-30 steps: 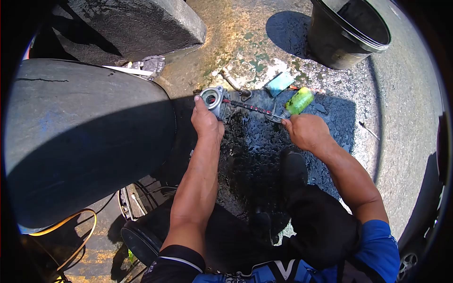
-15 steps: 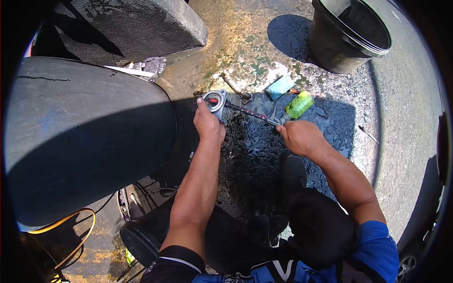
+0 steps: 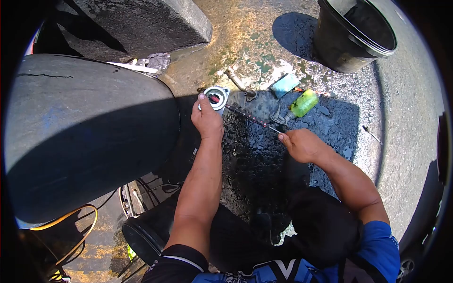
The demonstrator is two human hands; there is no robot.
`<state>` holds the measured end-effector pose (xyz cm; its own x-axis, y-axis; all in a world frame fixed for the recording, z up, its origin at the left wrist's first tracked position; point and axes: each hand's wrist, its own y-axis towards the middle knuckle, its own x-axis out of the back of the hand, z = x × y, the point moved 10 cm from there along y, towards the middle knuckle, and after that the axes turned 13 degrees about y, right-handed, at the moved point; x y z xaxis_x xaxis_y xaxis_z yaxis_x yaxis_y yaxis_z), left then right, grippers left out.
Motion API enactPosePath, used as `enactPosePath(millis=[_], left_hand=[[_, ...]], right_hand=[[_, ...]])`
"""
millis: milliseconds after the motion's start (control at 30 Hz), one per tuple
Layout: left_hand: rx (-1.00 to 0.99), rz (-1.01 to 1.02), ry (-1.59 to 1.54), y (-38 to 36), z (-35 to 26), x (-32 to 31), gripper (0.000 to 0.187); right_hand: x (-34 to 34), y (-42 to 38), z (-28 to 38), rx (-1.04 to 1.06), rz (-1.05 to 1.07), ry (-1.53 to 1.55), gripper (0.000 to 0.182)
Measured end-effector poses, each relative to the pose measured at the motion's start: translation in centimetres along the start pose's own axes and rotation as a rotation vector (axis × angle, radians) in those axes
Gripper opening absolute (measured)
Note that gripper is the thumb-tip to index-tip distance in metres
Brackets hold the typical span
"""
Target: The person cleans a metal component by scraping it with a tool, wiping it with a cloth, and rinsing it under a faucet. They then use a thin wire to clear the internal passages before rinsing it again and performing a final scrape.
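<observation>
My left hand (image 3: 207,118) is closed around a silvery metal housing (image 3: 220,92) with a round bore facing up, its thumb on the rim. My right hand (image 3: 304,144) pinches the thin wire handle of a long narrow brush (image 3: 252,118) with dark and red bristles. The brush runs into the side of the housing, and a red part shows inside the bore. A spray bottle (image 3: 303,104) of yellow-green liquid lies just beyond my right hand. Near it are a light-blue sponge (image 3: 284,85) and a bent metal pipe with a flange (image 3: 239,84) on the wet ground.
A black bucket (image 3: 342,52) stands at the upper right. To the left lies a large dark rounded object (image 3: 89,132), with a concrete block (image 3: 141,28) behind it. A yellow hose (image 3: 89,231) and cables lie at the lower left.
The housing has tilted so that its bore faces me more. My right hand has shifted slightly down, away from the spray bottle, with the brush still in it.
</observation>
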<state>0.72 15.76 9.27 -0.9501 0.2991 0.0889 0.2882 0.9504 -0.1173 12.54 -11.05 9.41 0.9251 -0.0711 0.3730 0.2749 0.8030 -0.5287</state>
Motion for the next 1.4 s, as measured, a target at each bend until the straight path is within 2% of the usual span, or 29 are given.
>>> enactPosePath(millis=[100,133,233,333,433,567,600,633,700,733,767,867,967,1000,1100,1200,1267,1300,1367,1400], left_hand=[[0.145,0.041,-0.204,-0.5,0.1,-0.7,0.038],[0.132,0.117,-0.205,-0.5,-0.4,-1.1,0.037],[0.05,0.138,-0.12,0.3,0.2,-0.6,0.037],[-0.723,-0.187,0.737,-1.3,-5.4,0.7,0.037],[-0.112,0.099,0.191,1.5,0.4,0.9,0.038],[-0.475,-0.125,0.64,0.9,-2.3,1.6,0.037],[0.114,-0.046,0.116,0.8,0.5,1.0,0.038],[0.259,-0.035,-0.015,0.6,1.5,0.3,0.038],[0.557,-0.028,-0.273,-0.6,3.9,-0.5,0.039],[0.424,-0.044,-0.129,0.5,4.0,0.5,0.04],[0.415,-0.066,-0.137,0.9,4.6,0.8,0.04],[0.447,-0.135,-0.146,0.4,4.3,1.3,0.04],[-0.076,-0.083,0.27,2.0,2.3,2.4,0.04],[-0.03,-0.083,0.246,1.6,1.6,2.1,0.039],[0.207,-0.041,-0.2,1.4,3.4,1.4,0.037],[0.113,0.141,-0.171,2.1,1.6,0.7,0.036],[0.074,0.237,-0.153,2.6,1.5,1.0,0.037],[0.135,0.158,-0.225,2.4,1.9,1.2,0.037],[0.26,0.003,-0.373,1.1,2.7,0.8,0.037],[0.296,0.012,-0.321,1.2,3.1,0.8,0.04]], right_hand=[[-1.0,-0.4,-0.2,-0.086,0.189,0.233,0.055],[-1.3,-0.8,-0.1,-0.131,0.246,0.291,0.056],[-0.8,-0.6,-0.3,-0.037,0.177,0.22,0.057],[1.5,-0.8,0.5,0.031,-0.203,-0.166,0.056],[-1.2,0.6,-1.4,0.018,0.116,0.155,0.051],[1.0,0.8,-0.4,0.028,-0.098,-0.187,0.043],[2.0,0.7,0.2,0.045,-0.187,-0.271,0.042],[3.2,0.8,0.7,0.062,-0.288,-0.353,0.041],[3.6,1.5,0.5,0.088,-0.313,-0.418,0.04],[3.7,1.5,0.5,0.085,-0.307,-0.418,0.04],[3.9,1.6,0.5,0.082,-0.308,-0.422,0.041],[0.9,1.9,0.6,0.039,0.021,-0.213,0.044],[-0.7,2.6,-1.0,0.052,0.217,0.011,0.047],[1.1,1.9,0.1,0.037,0.01,-0.155,0.049],[1.8,1.8,1.4,0.063,-0.014,-0.168,0.052],[-1.4,0.1,0.3,-0.243,0.363,0.243,0.054],[-2.4,-0.1,0.2,-0.262,0.406,0.252,0.056],[-3.2,-0.3,0.0,-0.27,0.426,0.258,0.057],[-5.2,1.4,-0.5,-0.077,0.332,0.094,0.059],[-5.0,2.0,0.1,0.023,0.275,0.004,0.06]])
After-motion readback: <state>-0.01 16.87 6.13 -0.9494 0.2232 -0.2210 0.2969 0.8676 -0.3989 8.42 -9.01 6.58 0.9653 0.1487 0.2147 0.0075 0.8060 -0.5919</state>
